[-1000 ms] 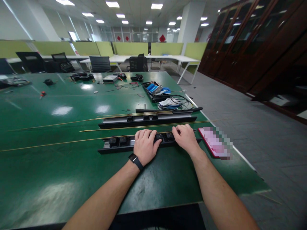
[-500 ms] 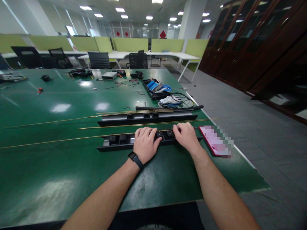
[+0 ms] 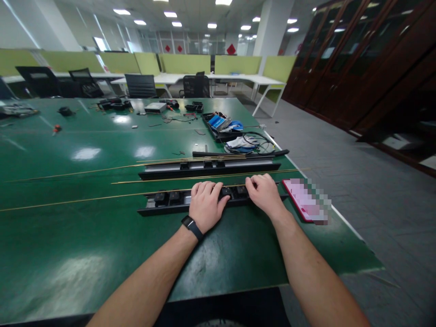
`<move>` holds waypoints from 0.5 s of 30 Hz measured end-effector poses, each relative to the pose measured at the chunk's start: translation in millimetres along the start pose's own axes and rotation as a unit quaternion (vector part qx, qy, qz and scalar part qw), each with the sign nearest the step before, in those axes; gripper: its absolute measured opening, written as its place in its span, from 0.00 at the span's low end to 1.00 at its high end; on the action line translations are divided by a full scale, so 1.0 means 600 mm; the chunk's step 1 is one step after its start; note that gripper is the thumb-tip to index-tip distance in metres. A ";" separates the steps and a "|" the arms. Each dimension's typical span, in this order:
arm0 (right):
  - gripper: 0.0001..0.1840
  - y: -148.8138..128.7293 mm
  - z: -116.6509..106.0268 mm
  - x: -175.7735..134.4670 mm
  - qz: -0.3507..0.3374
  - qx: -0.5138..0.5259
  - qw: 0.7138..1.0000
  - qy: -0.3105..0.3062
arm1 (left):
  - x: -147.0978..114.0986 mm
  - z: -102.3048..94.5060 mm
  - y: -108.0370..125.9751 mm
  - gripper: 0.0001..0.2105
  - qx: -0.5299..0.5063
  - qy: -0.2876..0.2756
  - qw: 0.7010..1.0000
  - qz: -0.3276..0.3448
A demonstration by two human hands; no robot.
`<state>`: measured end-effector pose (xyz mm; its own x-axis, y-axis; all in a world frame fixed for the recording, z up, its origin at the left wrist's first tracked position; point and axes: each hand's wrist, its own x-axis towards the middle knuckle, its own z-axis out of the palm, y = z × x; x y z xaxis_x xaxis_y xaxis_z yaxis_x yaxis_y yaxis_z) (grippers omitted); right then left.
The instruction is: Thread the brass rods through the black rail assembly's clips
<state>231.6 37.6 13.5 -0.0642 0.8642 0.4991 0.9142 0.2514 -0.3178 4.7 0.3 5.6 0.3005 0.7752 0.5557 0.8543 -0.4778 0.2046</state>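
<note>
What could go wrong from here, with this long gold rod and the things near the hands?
1. The gold rod runs far left of the near black rail and out of view, so that thin end might bend or get knocked.
2. The red-edged item lies between the right hand and the table's edge; an outward elbow or hand movement could push it off.
</note>
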 end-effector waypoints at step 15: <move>0.23 0.003 0.002 0.000 0.002 -0.006 1.000 -0.002 | 0.000 -0.003 -0.001 0.17 -0.001 -0.004 1.000 0.000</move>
<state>232.8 38.4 11.7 -0.0622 0.8666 0.4950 0.9193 0.2429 -0.3097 3.2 0.1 7.0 0.3038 0.7789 0.5486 0.8539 -0.4780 0.2058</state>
